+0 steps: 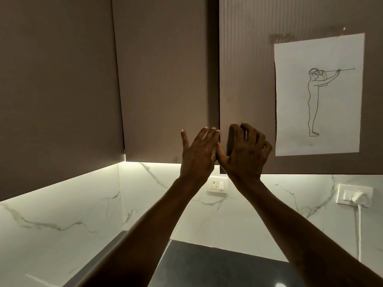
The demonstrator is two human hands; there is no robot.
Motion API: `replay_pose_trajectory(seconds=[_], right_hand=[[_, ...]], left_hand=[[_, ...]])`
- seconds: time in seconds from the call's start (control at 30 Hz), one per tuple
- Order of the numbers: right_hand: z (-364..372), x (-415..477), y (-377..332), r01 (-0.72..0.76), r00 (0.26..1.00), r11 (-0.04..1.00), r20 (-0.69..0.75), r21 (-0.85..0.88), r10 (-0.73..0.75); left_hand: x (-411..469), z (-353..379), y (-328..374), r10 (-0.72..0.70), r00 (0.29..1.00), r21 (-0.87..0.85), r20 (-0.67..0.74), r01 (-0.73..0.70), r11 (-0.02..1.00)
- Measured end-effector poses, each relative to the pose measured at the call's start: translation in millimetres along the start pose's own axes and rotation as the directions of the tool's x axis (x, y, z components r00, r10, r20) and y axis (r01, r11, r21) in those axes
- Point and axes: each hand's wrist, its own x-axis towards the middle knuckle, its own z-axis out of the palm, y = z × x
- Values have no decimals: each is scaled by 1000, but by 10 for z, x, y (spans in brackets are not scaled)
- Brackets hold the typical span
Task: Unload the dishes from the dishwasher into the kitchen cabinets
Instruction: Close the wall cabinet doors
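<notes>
Cabinets with 2 matte brown ribbed doors [165,83] hang overhead, both empty hands at their seam: flat left hand [198,154] should steady while right hand's [247,154] curled fingers [235,131] pull the edge evenly.

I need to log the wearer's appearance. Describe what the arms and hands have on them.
Both forearms are bare right down to the frame edge: no sleeves show. The left hand and right hand wear no gloves; no rings, watch or bands visible. Short pale nails show on the left fingers.
</notes>
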Motion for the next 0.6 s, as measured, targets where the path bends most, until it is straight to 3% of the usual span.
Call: replay_pose_trajectory(seconds=[0.17,0.43,0.6], right_hand=[[244,61,37,5,1000,999,18,-35,-4],[457,126,88,21,999,993,50,-116,-15],[521,148,114,26,999,991,28,-134,-22]], left_hand=[[161,317,-146,139,987,75,-81,-133,988],[312,543,-258,173,985,137,-12,-169,976],[345,627,-297,174,982,112,-66,-166,980]])
